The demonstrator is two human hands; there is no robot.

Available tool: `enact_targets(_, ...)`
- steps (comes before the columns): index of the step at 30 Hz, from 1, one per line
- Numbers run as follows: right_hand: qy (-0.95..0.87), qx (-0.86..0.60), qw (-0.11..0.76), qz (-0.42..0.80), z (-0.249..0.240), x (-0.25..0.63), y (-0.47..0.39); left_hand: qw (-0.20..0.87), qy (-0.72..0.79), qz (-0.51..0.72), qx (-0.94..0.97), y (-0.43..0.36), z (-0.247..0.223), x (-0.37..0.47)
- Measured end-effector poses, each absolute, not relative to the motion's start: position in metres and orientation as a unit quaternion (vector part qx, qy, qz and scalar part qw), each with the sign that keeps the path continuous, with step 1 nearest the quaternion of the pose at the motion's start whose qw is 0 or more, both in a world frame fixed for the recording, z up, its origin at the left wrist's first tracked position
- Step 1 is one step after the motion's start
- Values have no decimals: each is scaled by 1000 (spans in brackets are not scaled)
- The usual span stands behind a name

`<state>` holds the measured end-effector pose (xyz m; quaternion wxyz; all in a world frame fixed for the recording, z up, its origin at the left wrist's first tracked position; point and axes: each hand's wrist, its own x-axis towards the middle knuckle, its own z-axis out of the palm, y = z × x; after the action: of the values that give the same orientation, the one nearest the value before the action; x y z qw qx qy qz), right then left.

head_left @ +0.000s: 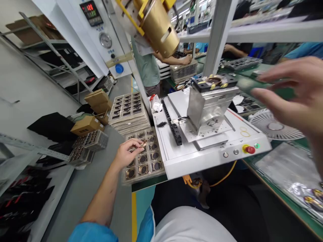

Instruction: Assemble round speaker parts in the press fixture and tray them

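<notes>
My left hand (126, 153) is over a clear plastic tray (148, 169) whose pockets hold several round, dark, gold-rimmed parts. Between its thumb and fingers it pinches a small copper-edged part (143, 145), mostly hidden by the fingers. Raised at the right, my right hand (297, 95) is slightly blurred, its fingers apart and nothing visible in them. Nearest below it is a white slotted fan-like disc (275, 125). Between my hands stands a white press machine (176, 164), with a metal block (210, 111) carrying a black fixture (214, 82) with a round opening.
A gold cylindrical press head (161, 33) hangs above the fixture. Red stop button (250, 150) sits on the machine front. Stacked trays (128, 111) stand behind the left tray. Plastic bags (282, 164) lie at right. Another person's arm (174, 60) reaches over trays behind.
</notes>
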<state>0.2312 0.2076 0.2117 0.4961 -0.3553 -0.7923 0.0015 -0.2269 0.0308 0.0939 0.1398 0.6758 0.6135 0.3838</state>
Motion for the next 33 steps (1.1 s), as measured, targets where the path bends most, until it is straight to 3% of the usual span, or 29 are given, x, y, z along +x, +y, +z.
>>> enact_targets(6,-911,-333,239,53,275,186,291,117,401,520,745,101,156,-155)
enact_targets(8,-914,-347,191,86,283,175,301,124,358,537,754,123,175,-135)
enact_targets(11,-907,-345,210,120,286,170,299,136,338,547,754,153,203,-106)
enact_targets(15,-856,-286,378,206,273,177,289,87,365,521,767,198,238,-66)
enact_targets(18,-784,-257,507,251,258,189,275,16,388,435,812,226,257,-39)
enact_targets(22,-725,-262,580,265,231,221,237,4,432,307,848,235,266,-21)
enact_targets(27,-662,-431,518,327,159,288,188,8,398,230,888,222,256,-30)
enact_targets(30,-627,-573,400,345,97,321,173,26,387,223,894,225,248,-41)
enact_targets(33,-632,-647,274,326,45,329,161,56,360,316,876,220,233,-50)
